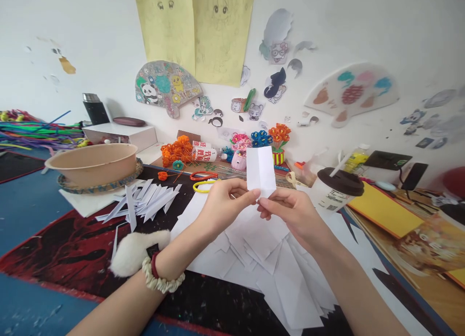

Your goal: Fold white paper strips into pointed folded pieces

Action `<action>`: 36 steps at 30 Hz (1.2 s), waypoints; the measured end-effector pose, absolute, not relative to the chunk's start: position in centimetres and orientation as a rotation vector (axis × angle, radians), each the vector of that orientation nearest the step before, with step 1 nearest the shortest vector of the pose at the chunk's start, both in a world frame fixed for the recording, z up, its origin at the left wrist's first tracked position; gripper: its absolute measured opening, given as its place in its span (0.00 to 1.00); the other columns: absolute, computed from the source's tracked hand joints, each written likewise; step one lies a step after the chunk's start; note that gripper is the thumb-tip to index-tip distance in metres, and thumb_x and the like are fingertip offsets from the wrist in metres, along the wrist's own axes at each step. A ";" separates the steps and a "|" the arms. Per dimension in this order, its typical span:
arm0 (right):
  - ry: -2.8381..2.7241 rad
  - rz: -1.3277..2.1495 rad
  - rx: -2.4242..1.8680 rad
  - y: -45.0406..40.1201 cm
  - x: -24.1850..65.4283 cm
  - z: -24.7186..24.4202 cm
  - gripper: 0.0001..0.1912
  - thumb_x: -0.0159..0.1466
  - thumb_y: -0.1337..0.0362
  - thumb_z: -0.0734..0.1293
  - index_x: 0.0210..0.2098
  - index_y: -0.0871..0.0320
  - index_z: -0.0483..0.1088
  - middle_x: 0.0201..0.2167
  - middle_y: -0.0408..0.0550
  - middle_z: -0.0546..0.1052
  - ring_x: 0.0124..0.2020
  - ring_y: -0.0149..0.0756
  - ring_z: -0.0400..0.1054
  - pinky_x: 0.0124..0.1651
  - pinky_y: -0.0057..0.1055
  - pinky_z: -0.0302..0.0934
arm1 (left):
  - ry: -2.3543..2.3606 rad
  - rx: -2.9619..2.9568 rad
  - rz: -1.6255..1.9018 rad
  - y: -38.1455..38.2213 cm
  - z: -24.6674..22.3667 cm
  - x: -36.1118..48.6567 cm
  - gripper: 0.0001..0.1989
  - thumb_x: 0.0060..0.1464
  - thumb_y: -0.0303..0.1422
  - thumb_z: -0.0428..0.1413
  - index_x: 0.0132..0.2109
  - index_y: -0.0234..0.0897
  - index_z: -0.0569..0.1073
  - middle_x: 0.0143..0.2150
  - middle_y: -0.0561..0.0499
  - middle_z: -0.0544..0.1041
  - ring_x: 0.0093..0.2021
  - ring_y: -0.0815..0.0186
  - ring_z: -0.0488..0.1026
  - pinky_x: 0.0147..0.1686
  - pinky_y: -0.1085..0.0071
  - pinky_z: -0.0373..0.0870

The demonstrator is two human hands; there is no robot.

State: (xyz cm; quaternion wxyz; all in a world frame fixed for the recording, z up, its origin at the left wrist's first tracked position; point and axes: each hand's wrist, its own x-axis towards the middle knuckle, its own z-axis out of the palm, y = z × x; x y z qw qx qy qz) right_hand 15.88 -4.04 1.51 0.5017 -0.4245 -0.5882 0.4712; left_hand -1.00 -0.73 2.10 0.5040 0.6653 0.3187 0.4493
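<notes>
Between my two hands, a small white paper piece [262, 167] stands upright with a fold line down its middle. My left hand [228, 200] pinches its lower left corner between thumb and fingers. At the lower right corner, my right hand [286, 207] is closed on the same paper. Beneath the hands lies a loose pile of white paper sheets [290, 282]. Left of them, folded paper strips [148, 200] are heaped on the dark mat [72, 263]. A fluffy white object [132, 251] touches my left forearm.
A beige basin [92, 164] stands at the left. Yellow-handled scissors [201, 186] lie behind my left hand. At the right is a lidded cup with a straw [336, 188]. Pipe-cleaner flowers [178, 151] and small flower pots [278, 156] line the wall.
</notes>
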 end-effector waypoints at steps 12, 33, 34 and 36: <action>-1.370 1.158 -1.048 -4.1 15.9 1.6 0.06 0.58 0.61 0.72 0.29 0.58 0.77 0.28 0.47 0.77 0.28 0.32 0.68 0.31 0.29 0.62 | 0.782 1.732 1.115 -0.8 2.1 -1.1 0.15 0.58 0.37 0.54 0.26 0.34 0.72 0.24 0.51 0.74 0.23 0.72 0.65 0.23 0.76 0.58; -1.387 1.297 -0.972 -4.1 16.0 1.5 0.19 0.63 0.51 0.66 0.30 0.61 0.77 0.28 0.51 0.77 0.26 0.33 0.69 0.31 0.31 0.63 | 0.879 1.736 1.198 -0.8 2.3 -1.2 0.14 0.55 0.35 0.56 0.24 0.34 0.69 0.21 0.54 0.69 0.23 0.72 0.63 0.23 0.75 0.57; -1.370 1.291 -0.970 -4.1 16.1 1.5 0.20 0.63 0.50 0.66 0.30 0.61 0.77 0.28 0.51 0.77 0.26 0.33 0.69 0.31 0.32 0.63 | 0.885 1.737 1.193 -0.8 2.3 -1.2 0.14 0.55 0.35 0.56 0.24 0.34 0.69 0.21 0.54 0.69 0.23 0.72 0.63 0.23 0.76 0.57; -1.367 1.256 -1.002 -4.0 16.3 1.5 0.21 0.63 0.48 0.66 0.29 0.61 0.76 0.28 0.51 0.77 0.27 0.34 0.69 0.31 0.32 0.63 | 0.882 1.745 1.189 -0.8 2.4 -1.2 0.14 0.55 0.35 0.56 0.24 0.35 0.68 0.21 0.54 0.69 0.22 0.72 0.62 0.23 0.76 0.56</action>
